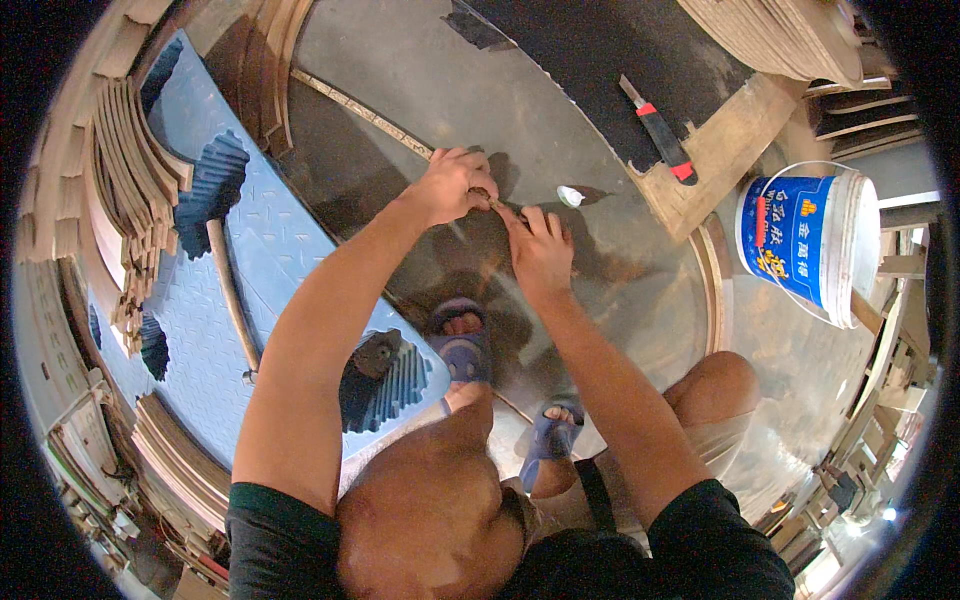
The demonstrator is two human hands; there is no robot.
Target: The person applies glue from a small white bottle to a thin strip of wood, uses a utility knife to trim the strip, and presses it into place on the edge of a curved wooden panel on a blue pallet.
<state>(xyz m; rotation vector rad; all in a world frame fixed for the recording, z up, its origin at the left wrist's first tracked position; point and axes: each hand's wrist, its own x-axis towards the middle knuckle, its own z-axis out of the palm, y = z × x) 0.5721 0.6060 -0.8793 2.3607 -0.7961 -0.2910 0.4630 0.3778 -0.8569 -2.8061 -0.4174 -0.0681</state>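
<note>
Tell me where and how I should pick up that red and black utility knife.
Grip the utility knife around the black middle of its handle, probably best from above, coming in from your near side over the red butt end. It lies flat with its grey blade pointing away from you, so that approach should keep your fingers clear of it.

1. Between the left hand and right hand, whatever the fingers pinch is too small to tell.
2. The left forearm hides part of the blue mat.
3. The upper edge cuts off the black sheet.
4. The lower edge crops the dark shirt.
5. Clutter at lower right blurs.
</note>
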